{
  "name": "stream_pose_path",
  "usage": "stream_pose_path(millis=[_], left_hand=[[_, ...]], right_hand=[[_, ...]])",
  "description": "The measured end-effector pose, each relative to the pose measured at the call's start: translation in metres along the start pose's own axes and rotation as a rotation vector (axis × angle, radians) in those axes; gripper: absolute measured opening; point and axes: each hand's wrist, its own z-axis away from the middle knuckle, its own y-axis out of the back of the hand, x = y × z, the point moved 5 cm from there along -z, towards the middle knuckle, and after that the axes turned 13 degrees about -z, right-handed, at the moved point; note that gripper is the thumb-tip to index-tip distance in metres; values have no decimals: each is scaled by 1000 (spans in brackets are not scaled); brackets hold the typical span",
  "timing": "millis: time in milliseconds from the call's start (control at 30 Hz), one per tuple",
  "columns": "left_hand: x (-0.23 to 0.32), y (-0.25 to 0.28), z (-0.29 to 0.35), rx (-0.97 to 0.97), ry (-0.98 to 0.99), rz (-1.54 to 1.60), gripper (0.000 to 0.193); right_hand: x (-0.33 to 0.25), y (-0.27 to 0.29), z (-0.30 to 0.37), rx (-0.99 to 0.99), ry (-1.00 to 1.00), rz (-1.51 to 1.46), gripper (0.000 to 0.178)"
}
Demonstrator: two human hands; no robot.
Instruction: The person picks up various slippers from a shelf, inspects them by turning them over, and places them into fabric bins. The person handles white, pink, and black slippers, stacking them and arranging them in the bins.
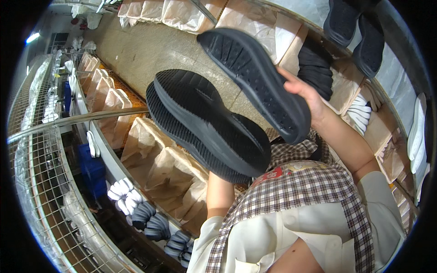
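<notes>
My right hand (304, 93) grips a single black shoe sole (257, 82) by its edge, holding it tilted with its hollow, dimpled inner side facing up. My fingers wrap over the rim, and the rest of their grip is behind the sole. To the left, two more black shoe soles (205, 120) lie one against the other, the top one showing its ribbed tread. My left forearm (220, 195) reaches up beneath this pair; the soles hide my left hand, which carries them from below. A narrow gap separates the pair from the single sole.
Paper-lined bins (159, 159) stand at the left, with more along the far side. Stacked black soles (315, 68) and white soles (359, 113) fill bins at right. Black soles (341, 22) rest on a shelf, upper right. A wire-mesh rack (50, 182) runs along the left.
</notes>
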Motion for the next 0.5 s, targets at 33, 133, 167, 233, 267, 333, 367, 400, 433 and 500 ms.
stream_pose_path(millis=[33,133,167,233,267,333,367,400,433,500], left_hand=[[0,-3,0,-8,-3,11,56],[1,-14,-2,-70,-31,55,58],[2,-17,-5,-102,-46,81,59],[5,-24,-9,-202,-71,160,61],[8,-27,-11,-263,-87,208,61],[13,-32,-13,-405,-117,310,63],[18,-36,-11,-574,-166,395,64],[18,-34,-14,-581,-139,420,65],[21,-34,-12,-645,-148,447,65],[26,-31,-12,-728,-168,448,72]], right_hand=[[8,6,-2,18,-34,64,68],[23,11,-8,-79,-48,84,73],[26,14,-10,-69,-85,-12,74],[31,15,-16,-135,-135,-248,75],[34,14,-19,-189,-150,-379,74],[41,19,-21,-168,-220,-534,70],[44,22,-21,-161,-250,-612,68],[44,21,-21,-260,-222,-684,65],[45,26,-20,-214,-227,-700,64],[45,37,-18,-119,-228,-723,63]])
